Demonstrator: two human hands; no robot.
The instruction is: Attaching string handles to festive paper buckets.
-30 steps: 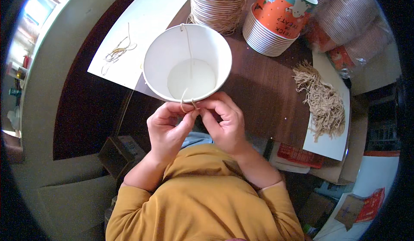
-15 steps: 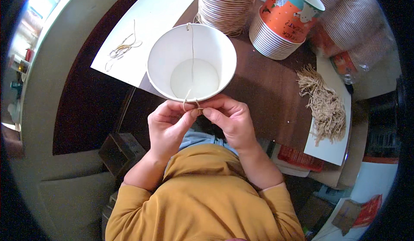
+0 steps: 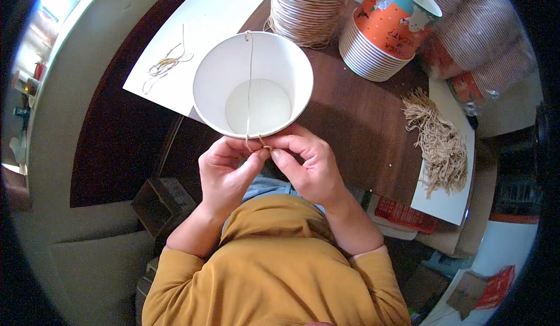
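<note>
A white paper bucket (image 3: 280,63) is tipped with its mouth toward me at the table's near side. A thin beige string (image 3: 251,87) is fixed at its far rim and runs taut across the mouth to the near rim. There it loops by the rim, just in front of the bucket. My left hand (image 3: 221,168) pinches the string between thumb and forefinger below the near rim. Beside it, my right hand (image 3: 312,165) pinches the short string end, its fingers touching the bucket's outside. The fingertips partly hide the knot or loop between them.
A tall stack of string-wrapped buckets (image 3: 309,11) stands at the back, with an orange printed bucket stack (image 3: 388,28) beside it. Plastic-wrapped stacks (image 3: 484,34) are at far right. A bundle of cut strings (image 3: 437,145) lies right; loose strings (image 3: 166,66) lie left on white board.
The bucket has shifted slightly left. The string across its mouth now reaches the near rim in a straighter, tauter line. Both hands keep pinching at the same place, the right one slightly turned.
</note>
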